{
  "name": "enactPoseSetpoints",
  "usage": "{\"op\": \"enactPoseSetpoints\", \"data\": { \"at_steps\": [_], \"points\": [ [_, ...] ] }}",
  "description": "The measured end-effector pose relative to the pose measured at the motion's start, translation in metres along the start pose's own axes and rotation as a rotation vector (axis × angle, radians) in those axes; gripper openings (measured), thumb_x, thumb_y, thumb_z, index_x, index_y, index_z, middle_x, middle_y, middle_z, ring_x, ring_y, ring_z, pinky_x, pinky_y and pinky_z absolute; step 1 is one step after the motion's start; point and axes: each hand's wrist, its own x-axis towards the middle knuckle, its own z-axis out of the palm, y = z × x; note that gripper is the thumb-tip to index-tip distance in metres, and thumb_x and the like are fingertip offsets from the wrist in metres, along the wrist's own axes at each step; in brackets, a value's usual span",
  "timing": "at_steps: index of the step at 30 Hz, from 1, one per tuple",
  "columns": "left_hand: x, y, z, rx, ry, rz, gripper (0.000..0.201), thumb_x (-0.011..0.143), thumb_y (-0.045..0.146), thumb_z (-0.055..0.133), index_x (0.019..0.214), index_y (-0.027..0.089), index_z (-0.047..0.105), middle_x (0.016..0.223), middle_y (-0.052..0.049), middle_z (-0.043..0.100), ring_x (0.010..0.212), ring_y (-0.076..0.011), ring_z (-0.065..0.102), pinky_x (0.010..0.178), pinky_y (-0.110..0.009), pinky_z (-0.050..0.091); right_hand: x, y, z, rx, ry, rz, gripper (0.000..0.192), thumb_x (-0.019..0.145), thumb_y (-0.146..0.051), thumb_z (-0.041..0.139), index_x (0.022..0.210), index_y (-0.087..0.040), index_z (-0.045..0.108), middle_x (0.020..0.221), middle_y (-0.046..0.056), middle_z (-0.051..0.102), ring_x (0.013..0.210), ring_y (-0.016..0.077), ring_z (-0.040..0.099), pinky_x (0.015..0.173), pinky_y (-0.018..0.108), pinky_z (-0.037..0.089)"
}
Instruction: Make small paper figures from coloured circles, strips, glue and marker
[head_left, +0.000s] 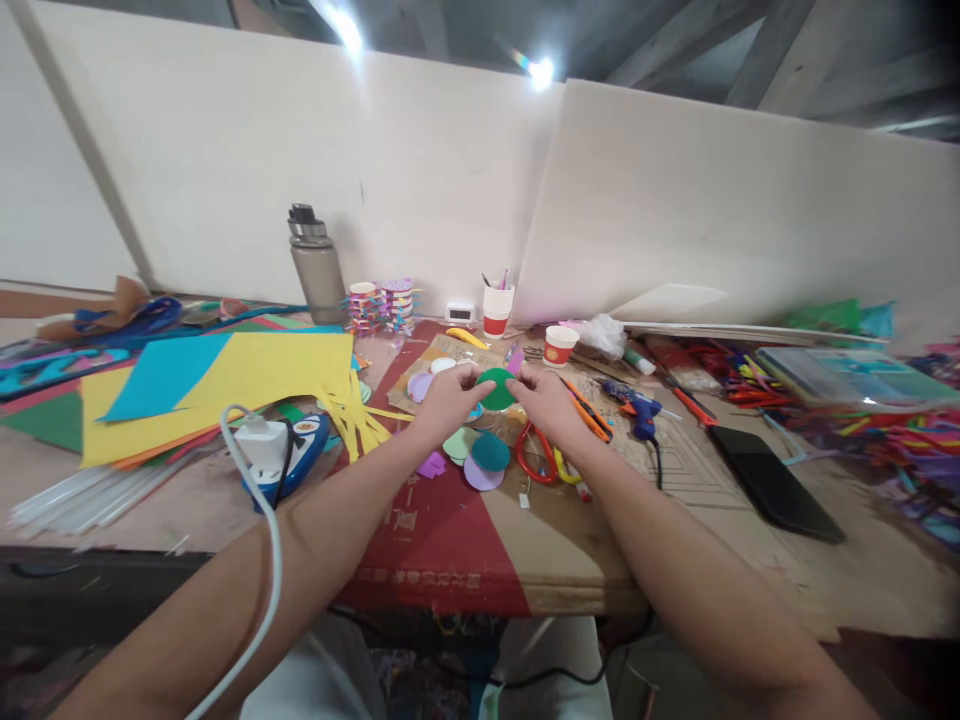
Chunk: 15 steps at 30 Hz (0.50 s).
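Between my two hands is a green paper circle (496,389), held up over the cardboard. My left hand (450,392) pinches its left edge, and my right hand (541,394) pinches its right edge. Just below lie more paper circles: a teal circle (490,452), a lilac circle (482,474) partly under it, and a pale green circle (459,445). Beneath my right hand are scissors with red handles (534,455). An orange-and-black cutter (589,412) rests to the right of that hand.
Yellow sheets (292,375) and a blue power strip (304,460) lie left. A white cable crosses my left forearm. A grey bottle (316,265) and paper cups (498,308) stand at the back. Rightward are a blue glue gun (637,408) and a black phone (772,480).
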Motion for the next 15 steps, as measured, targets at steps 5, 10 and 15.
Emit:
{"op": "enactPoseSetpoints", "data": {
  "at_steps": [5,10,15],
  "points": [
    [-0.003,0.003,0.001,-0.042,0.006,-0.035,0.03,0.067,0.041,0.075,0.08,0.015,0.066,0.069,0.001,0.063,0.061,-0.0109,0.053,0.058,-0.023,0.043,0.002,0.004,0.003,0.129,0.054,0.042,0.023,0.073,-0.044,0.059,0.071,-0.021,0.055,0.068,-0.002,0.055,0.064,0.0139,0.047,0.061,0.028,0.039],
    [-0.001,0.004,-0.001,-0.06,-0.026,-0.041,0.032,0.064,0.043,0.077,0.073,0.015,0.064,0.063,0.002,0.06,0.055,-0.0094,0.05,0.055,-0.023,0.042,0.004,0.01,0.001,0.216,0.042,0.06,0.025,0.069,-0.043,0.064,0.064,-0.022,0.052,0.061,-0.004,0.048,0.058,0.0122,0.04,0.058,0.027,0.036],
    [-0.003,0.003,0.001,-0.072,-0.03,-0.09,0.036,0.061,0.045,0.08,0.074,0.015,0.066,0.065,0.001,0.063,0.056,-0.0098,0.054,0.055,-0.022,0.043,0.004,0.011,0.002,0.191,0.037,0.05,0.027,0.069,-0.044,0.063,0.062,-0.022,0.049,0.061,-0.003,0.047,0.06,0.0129,0.041,0.059,0.027,0.037]
  ]
}}
